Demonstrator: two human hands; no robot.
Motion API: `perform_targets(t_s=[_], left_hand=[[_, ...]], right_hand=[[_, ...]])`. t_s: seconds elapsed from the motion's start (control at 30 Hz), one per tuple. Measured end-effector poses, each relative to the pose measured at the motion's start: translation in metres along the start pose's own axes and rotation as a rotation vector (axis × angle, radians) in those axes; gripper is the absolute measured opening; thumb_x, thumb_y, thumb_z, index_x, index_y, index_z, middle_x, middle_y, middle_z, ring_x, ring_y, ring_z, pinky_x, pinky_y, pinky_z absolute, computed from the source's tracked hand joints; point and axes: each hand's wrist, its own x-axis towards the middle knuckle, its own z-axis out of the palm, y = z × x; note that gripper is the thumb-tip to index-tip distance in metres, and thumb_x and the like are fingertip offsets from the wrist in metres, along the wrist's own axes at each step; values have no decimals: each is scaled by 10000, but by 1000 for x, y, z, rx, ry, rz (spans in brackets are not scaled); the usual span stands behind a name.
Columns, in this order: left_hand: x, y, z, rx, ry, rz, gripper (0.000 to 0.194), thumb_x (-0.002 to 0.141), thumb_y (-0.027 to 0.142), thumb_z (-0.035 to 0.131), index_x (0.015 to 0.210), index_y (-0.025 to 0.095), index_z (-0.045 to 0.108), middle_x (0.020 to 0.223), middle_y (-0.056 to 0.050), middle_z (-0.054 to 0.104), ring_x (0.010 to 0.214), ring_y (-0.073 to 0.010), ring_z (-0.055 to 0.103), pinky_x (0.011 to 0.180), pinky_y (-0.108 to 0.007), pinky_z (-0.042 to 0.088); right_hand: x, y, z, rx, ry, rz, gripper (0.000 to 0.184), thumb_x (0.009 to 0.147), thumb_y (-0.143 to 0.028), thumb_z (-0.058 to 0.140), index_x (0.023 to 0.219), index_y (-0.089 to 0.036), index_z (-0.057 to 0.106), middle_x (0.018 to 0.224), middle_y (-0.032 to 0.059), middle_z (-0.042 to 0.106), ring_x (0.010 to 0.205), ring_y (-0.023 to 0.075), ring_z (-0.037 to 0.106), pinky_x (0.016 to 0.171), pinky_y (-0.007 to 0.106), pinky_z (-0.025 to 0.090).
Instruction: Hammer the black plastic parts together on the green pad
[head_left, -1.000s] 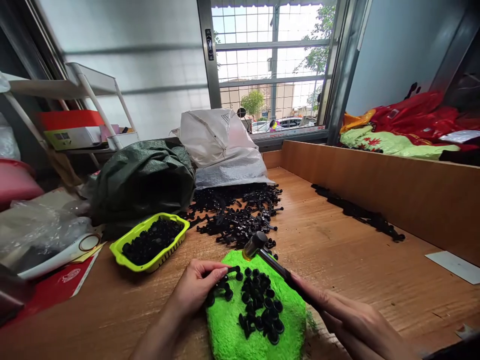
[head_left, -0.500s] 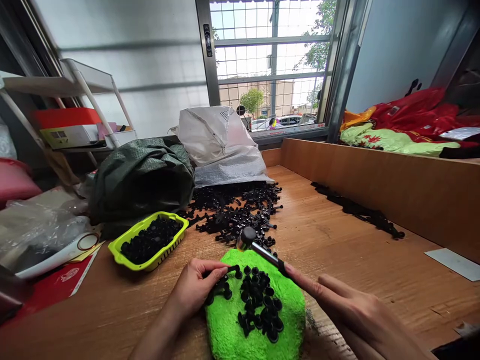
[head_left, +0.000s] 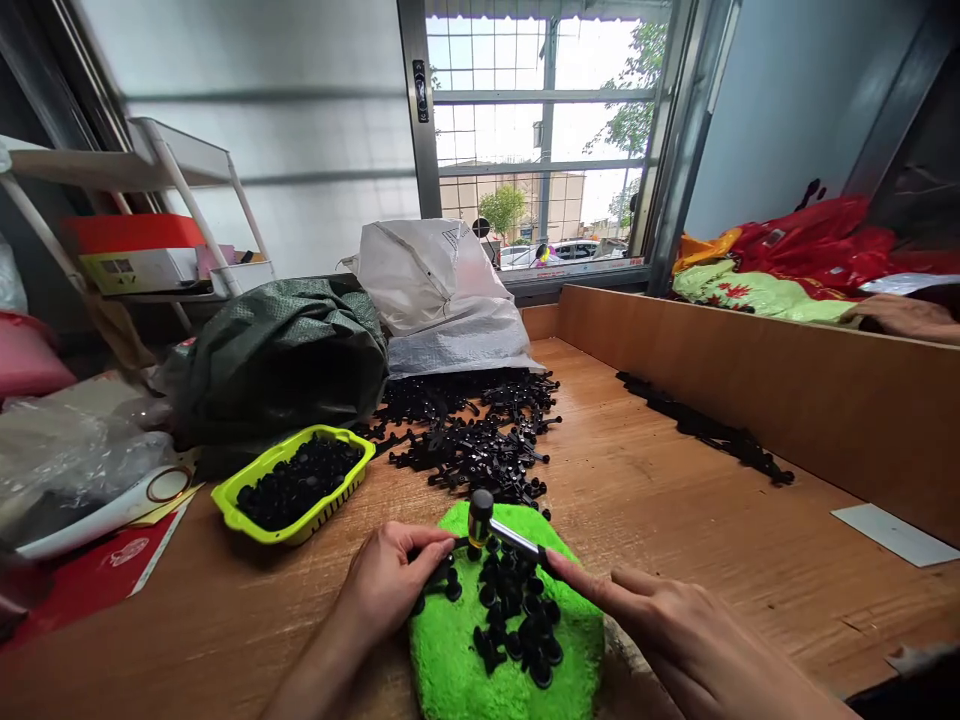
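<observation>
Mallet point(head_left: 481, 518) gripped in your right hand point(head_left: 675, 635), index finger stretched along its thin metal shaft, its dark head just above the black plastic fitting point(head_left: 444, 572) pinched in your left hand point(head_left: 388, 582). Beneath your hands, a green microfiber towel point(head_left: 457, 665) lies at the counter's point(head_left: 675, 560) near edge, carrying a cluster of black fittings point(head_left: 514, 610). Left of it stands a lime-green basket point(head_left: 292, 482) of fittings; a loose heap point(head_left: 469, 450) spreads farther along, before a white woven sack point(head_left: 439, 290) and a dark green sack point(head_left: 277, 365). More fittings point(head_left: 701, 425) line the counter's right wooden wall point(head_left: 750, 400). Beyond it lie red and green bedding point(head_left: 780, 250) and another person's hand point(head_left: 904, 318); a barred window point(head_left: 544, 110) shows daylight.
</observation>
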Motion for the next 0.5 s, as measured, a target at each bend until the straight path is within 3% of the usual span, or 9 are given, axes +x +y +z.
perform_targets(t_s=[0.13, 0.3, 0.4, 0.5], left_hand=[[1, 3, -1, -3, -25, -20, 319, 720, 415, 569, 849, 182, 745, 746, -45, 727, 669, -199, 595, 561, -234, 410], [1, 2, 0, 4, -64, -42, 347, 745, 420, 531, 849, 161, 738, 760, -42, 712, 679, -184, 574, 564, -229, 396], [0, -1, -2, -147, -80, -85, 348, 744, 429, 537, 726, 134, 720, 652, -29, 673, 607, -153, 541, 525, -212, 372], [-4, 0, -13, -448, 45, -237, 235, 725, 358, 590, 782, 153, 690, 678, -7, 677, 642, -142, 575, 570, -198, 414]], right_hand=[[2, -5, -1, 77, 62, -16, 516, 895, -192, 280, 1394, -321, 271, 855, 49, 594, 732, 206, 609, 671, 278, 483], [4, -2, 9, 60, -82, 40, 566, 868, -136, 249, 1379, -378, 265, 876, 58, 604, 789, 245, 600, 705, 385, 466], [1, 9, 13, 251, -2, -14, 475, 899, -227, 289, 1354, -350, 347, 1140, 54, 583, 1003, 264, 549, 843, 395, 437], [-5, 26, 17, 619, 156, 47, 434, 888, -382, 409, 1310, -284, 446, 1283, 40, 495, 1166, 290, 426, 922, 382, 404]])
